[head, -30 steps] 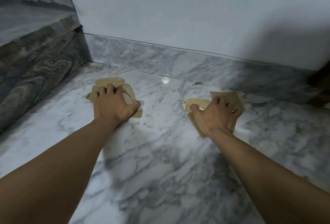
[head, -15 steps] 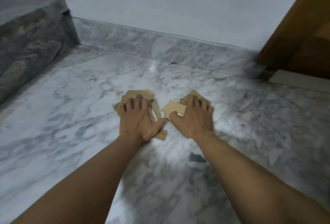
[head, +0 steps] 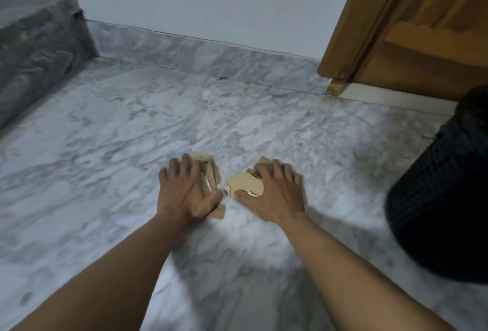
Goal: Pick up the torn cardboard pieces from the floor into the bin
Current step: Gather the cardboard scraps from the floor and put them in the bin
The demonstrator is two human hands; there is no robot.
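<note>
At the right edge of the head view, a black mesh bin (head: pixel 443 185) stands on the marble floor (head: pixel 105 145), cut off by the frame, in front of a wooden door (head: pixel 422 27). Blur softens both hands. The left hand (head: pixel 184 193) and right hand (head: pixel 274 193) lie flat with fingers spread. Each presses tan, ragged torn cardboard pieces (head: pixel 245 185) to the floor, and the piles nearly touch.

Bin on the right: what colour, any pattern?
The bin is black, with a fine mesh-like texture; head view.
</note>
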